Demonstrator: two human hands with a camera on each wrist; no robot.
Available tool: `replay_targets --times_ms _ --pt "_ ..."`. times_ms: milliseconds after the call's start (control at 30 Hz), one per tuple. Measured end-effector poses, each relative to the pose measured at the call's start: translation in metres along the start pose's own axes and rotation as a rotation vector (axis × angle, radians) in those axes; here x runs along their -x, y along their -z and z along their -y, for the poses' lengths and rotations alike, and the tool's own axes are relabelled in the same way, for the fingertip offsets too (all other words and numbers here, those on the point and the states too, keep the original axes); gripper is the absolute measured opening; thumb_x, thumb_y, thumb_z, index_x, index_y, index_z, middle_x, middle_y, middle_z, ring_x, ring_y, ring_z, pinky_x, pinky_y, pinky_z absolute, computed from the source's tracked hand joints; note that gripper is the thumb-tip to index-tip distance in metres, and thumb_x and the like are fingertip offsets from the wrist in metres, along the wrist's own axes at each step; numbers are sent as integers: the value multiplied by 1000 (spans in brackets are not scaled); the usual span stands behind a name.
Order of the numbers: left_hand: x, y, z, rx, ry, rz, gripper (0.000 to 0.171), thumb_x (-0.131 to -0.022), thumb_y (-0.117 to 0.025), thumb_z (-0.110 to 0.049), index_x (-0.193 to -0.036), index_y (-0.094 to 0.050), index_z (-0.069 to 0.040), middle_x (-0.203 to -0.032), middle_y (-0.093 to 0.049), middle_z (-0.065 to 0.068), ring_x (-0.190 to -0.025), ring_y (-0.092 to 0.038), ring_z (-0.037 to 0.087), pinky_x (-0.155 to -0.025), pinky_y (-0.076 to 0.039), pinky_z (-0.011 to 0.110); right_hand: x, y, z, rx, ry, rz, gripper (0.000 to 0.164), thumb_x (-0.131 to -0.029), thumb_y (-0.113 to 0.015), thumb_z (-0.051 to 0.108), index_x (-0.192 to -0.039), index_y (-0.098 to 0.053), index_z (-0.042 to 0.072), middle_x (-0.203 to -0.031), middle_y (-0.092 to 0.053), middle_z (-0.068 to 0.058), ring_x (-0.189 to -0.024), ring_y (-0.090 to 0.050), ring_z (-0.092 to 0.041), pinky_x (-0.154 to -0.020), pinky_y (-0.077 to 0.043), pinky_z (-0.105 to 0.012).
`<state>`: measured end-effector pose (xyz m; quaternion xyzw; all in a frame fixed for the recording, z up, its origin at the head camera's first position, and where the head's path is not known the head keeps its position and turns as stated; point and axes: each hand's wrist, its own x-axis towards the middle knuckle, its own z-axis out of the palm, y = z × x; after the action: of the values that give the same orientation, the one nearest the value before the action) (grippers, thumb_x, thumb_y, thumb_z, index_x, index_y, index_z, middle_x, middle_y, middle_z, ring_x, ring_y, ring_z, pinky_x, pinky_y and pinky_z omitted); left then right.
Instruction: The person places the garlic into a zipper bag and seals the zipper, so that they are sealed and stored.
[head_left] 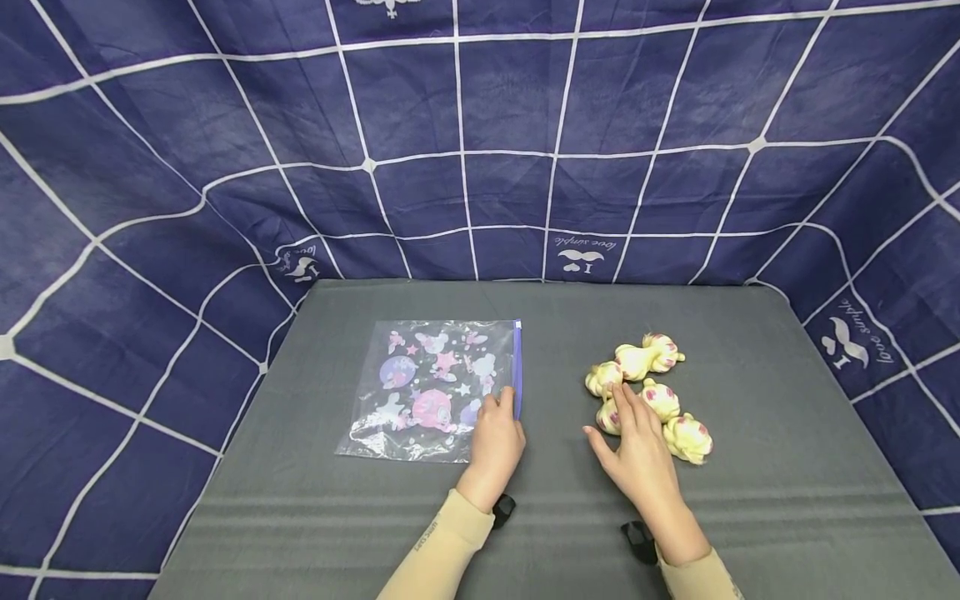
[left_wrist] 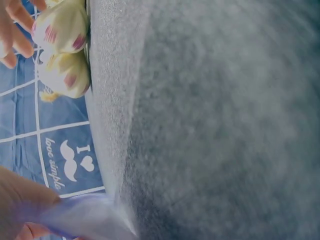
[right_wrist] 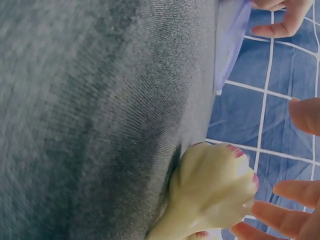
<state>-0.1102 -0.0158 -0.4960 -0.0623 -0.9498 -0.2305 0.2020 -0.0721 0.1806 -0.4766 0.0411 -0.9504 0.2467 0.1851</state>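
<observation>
A clear zip bag [head_left: 420,392] printed with pink and purple cartoon figures lies flat on the grey table, its purple zip edge towards the right. My left hand [head_left: 498,437] pinches that purple edge near its lower end; in the left wrist view the edge [left_wrist: 75,215] is raised between thumb and fingers. Several pale yellow garlic bulbs [head_left: 660,400] with purplish patches lie in a cluster to the right. Over the near side of the cluster my right hand [head_left: 637,454] reaches with spread fingers, fingertips [right_wrist: 265,212] right at one bulb [right_wrist: 215,185]. The hand partly hides a bulb.
Dark blue cloth [head_left: 510,100] with white grid lines stands behind the grey table [head_left: 555,533] and along both sides. A black band piece [head_left: 639,542] sits at the right wrist, another [head_left: 504,508] at the left.
</observation>
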Motion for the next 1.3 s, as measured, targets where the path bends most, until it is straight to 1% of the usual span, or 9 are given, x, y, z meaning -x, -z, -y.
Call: replay_targets --times_ms 133,333,500,600,767,867,1100,1200,1300 --pt "-1 0 2 67 32 -31 26 -75 -65 6 -100 -62 -3 -82 -52 17 -61 -62 35 -52 -51 43 -1 -1 -1 -15 -27 6 79 -81 -80 23 -145 -42 -2 -142 -46 -28 -129 -42 -48 -100 -39 -62" --pt "-2 2 3 103 58 -43 13 -77 -64 7 -89 -65 3 -84 -51 18 -64 -63 35 -56 -54 41 -2 -5 -4 -30 -41 -27 76 -78 -82 15 -141 -45 -6 -134 -51 -27 -124 -46 -47 -100 -39 -59" --pt "0 2 4 117 60 -40 16 -73 -69 11 -85 -61 4 -88 -50 18 -65 -63 35 -58 -55 40 -2 -8 -4 -35 -49 -43 71 -76 -83 11 -135 -49 -8 -127 -54 -28 -119 -49 -46 -98 -41 -57" --pt "1 3 3 93 62 -19 22 -69 -70 12 -87 -63 4 -91 -53 20 -67 -63 35 -61 -55 41 -2 -9 -5 -39 -65 -33 66 -75 -83 11 -129 -51 -10 -124 -54 -29 -118 -49 -46 -97 -42 -57" --pt "1 4 2 -22 53 51 31 -66 -72 6 -97 -70 3 -92 -61 22 -76 -58 34 -71 -52 41 -2 -9 -4 -48 -128 33 67 -75 -84 12 -128 -51 -11 -125 -53 -30 -120 -50 -47 -98 -42 -59" --pt "1 5 2 -69 33 65 31 -66 -73 3 -97 -71 4 -91 -63 19 -77 -55 33 -72 -49 40 -3 -8 -4 -58 -181 98 71 -76 -83 14 -132 -48 -11 -129 -51 -31 -122 -49 -47 -100 -41 -59" --pt "4 4 2 -87 15 48 28 -70 -79 -4 -92 -66 8 -89 -62 18 -79 -55 32 -74 -48 39 -5 -5 -3 -71 -295 219 77 -79 -80 16 -140 -41 -10 -137 -45 -33 -123 -49 -50 -99 -42 -60" --pt "5 3 2 -83 50 55 34 -71 -81 -7 -95 -63 9 -91 -60 18 -81 -55 32 -76 -50 40 -5 -4 -1 -75 -321 247 77 -80 -80 17 -140 -40 -11 -137 -44 -35 -123 -49 -52 -98 -42 -61" --pt "4 3 0 -41 97 49 40 -69 -82 -4 -98 -58 10 -93 -55 19 -82 -57 33 -75 -52 41 -6 -4 0 -83 -339 267 75 -80 -80 17 -138 -42 -11 -137 -44 -37 -121 -49 -54 -98 -41 -62"
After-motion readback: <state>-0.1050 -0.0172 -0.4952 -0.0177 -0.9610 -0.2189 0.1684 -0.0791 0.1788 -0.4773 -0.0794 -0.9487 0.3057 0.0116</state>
